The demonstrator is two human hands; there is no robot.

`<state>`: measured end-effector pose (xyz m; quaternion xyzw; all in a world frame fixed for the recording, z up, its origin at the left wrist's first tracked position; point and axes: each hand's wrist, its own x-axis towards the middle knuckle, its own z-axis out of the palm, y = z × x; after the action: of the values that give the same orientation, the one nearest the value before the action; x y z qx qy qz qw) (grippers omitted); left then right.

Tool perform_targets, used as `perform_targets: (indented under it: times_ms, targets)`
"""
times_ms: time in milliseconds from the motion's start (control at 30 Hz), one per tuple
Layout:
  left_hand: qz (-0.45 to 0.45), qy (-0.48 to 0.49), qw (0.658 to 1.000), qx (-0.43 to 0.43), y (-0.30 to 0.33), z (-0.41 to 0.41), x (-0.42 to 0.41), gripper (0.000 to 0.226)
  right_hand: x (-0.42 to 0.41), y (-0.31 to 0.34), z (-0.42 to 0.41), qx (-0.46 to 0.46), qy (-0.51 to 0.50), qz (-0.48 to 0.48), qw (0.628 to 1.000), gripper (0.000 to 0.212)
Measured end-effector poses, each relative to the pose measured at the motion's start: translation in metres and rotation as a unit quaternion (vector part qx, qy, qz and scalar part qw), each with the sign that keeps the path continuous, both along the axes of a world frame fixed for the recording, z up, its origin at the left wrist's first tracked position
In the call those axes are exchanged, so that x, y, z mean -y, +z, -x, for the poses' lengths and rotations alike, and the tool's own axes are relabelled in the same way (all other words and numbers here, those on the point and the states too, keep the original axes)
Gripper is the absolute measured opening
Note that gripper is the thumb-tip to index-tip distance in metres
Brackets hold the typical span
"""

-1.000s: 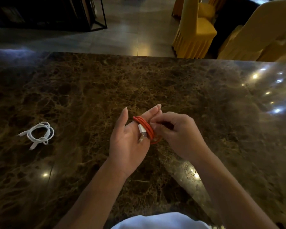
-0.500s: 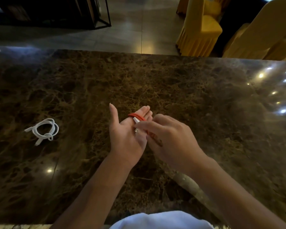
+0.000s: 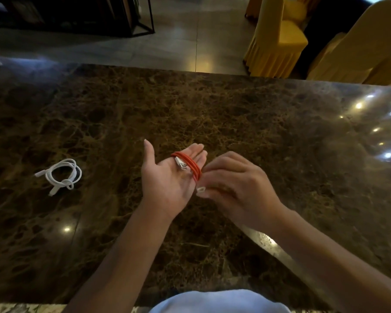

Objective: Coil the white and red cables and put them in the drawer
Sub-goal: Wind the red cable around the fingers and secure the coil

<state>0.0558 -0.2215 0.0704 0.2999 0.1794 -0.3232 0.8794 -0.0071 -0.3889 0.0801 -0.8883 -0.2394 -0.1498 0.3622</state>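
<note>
The red cable [image 3: 193, 164] is wound in several loops around the fingers of my left hand [image 3: 167, 177], which is held palm up over the middle of the marble table [image 3: 257, 132]. A silver-white plug lies across the loops. My right hand [image 3: 233, 184] sits just right of the left palm and pinches the cable's other white plug end. The white cable [image 3: 62, 175] lies coiled and knotted on the table at the left, apart from both hands. No drawer is in view.
Beyond the table's far edge stand chairs with yellow covers [image 3: 280, 37] at the upper right and a dark metal-framed shelf [image 3: 77, 16] at the upper left. Bright light spots reflect on the table's right side.
My right hand has drawn back from the left fingers toward the palm's edge, pulling the white plug end out. The silver plug on the red loops shows again.
</note>
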Motion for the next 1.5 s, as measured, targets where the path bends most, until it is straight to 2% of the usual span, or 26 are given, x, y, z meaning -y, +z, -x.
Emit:
perform_targets:
  times_ms: [67,133,200,267,333,433,500,567,633,700,767,867,933,1000,1133,1233,1300,1400,1467,1500]
  targets:
    - [0.029,-0.007,0.999,0.025,-0.004,0.002,0.001,0.107,0.003,-0.004,0.001,-0.105,-0.103,-0.161,0.976,0.013]
    - [0.006,-0.033,0.996,0.082,-0.005,0.009,0.005,0.11,0.004,-0.003,-0.002,-0.221,-0.182,-0.329,0.9,0.009]
    - [-0.034,-0.06,0.99,0.12,-0.005,0.016,0.01,0.109,0.005,-0.003,-0.005,-0.327,-0.211,-0.411,0.824,0.012]
    - [-0.044,-0.087,0.985,0.145,-0.004,0.022,0.014,0.107,0.006,-0.004,-0.01,-0.392,-0.214,-0.431,0.784,0.015]
    - [-0.045,-0.099,0.981,0.16,-0.002,0.026,0.017,0.107,0.003,-0.003,-0.012,-0.387,-0.226,-0.409,0.795,0.02]
    - [-0.047,-0.091,0.983,0.154,-0.006,0.026,0.02,0.107,-0.001,-0.006,-0.008,-0.291,-0.235,-0.283,0.883,0.014]
    - [-0.047,-0.092,0.983,0.15,-0.008,0.025,0.022,0.106,0.002,-0.005,-0.006,-0.246,-0.226,-0.192,0.923,0.011]
    - [-0.05,-0.094,0.984,0.144,-0.01,0.026,0.022,0.103,0.007,0.0,-0.005,-0.274,-0.185,-0.159,0.93,0.012]
    - [-0.07,-0.094,0.983,0.144,-0.01,0.026,0.022,0.099,0.011,0.006,-0.005,-0.316,-0.148,-0.105,0.931,0.027]
    - [-0.111,-0.107,0.976,0.155,-0.007,0.027,0.024,0.095,0.012,0.006,-0.005,-0.3,-0.153,-0.003,0.942,0.042]
    - [-0.154,-0.136,0.964,0.172,-0.005,0.029,0.027,0.087,0.005,0.005,-0.003,-0.274,-0.176,0.034,0.945,0.029]
    - [-0.204,-0.163,0.947,0.187,-0.008,0.033,0.029,0.064,-0.006,0.0,0.006,-0.253,-0.197,0.014,0.947,0.013]
    - [-0.216,-0.186,0.936,0.207,-0.01,0.032,0.024,0.049,-0.005,-0.002,0.01,-0.266,-0.201,-0.067,0.941,0.011]
    - [-0.197,-0.21,0.933,0.214,-0.01,0.027,0.023,0.045,0.001,0.0,0.013,-0.301,-0.19,-0.172,0.918,0.014]
    - [-0.06,-0.267,0.937,0.218,-0.01,0.015,0.013,0.061,0.008,0.011,0.018,-0.327,-0.158,-0.202,0.91,0.013]
    - [-0.014,-0.266,0.934,0.237,-0.006,0.015,0.015,0.079,0.014,0.023,0.013,-0.38,-0.116,-0.245,0.884,0.013]
    - [-0.03,-0.221,0.942,0.25,-0.005,0.021,0.021,0.09,0.016,0.025,0.009,-0.4,-0.124,-0.313,0.852,0.015]
    - [-0.096,-0.127,0.952,0.262,-0.007,0.032,0.028,0.099,0.008,0.022,0.007,-0.415,-0.161,-0.396,0.803,0.035]
    - [-0.125,-0.082,0.95,0.274,-0.009,0.035,0.028,0.106,-0.003,0.015,0.007,-0.371,-0.174,-0.391,0.824,0.03]
    - [-0.141,-0.064,0.947,0.282,-0.01,0.035,0.027,0.108,-0.007,0.008,0.008,-0.332,-0.188,-0.358,0.852,0.025]
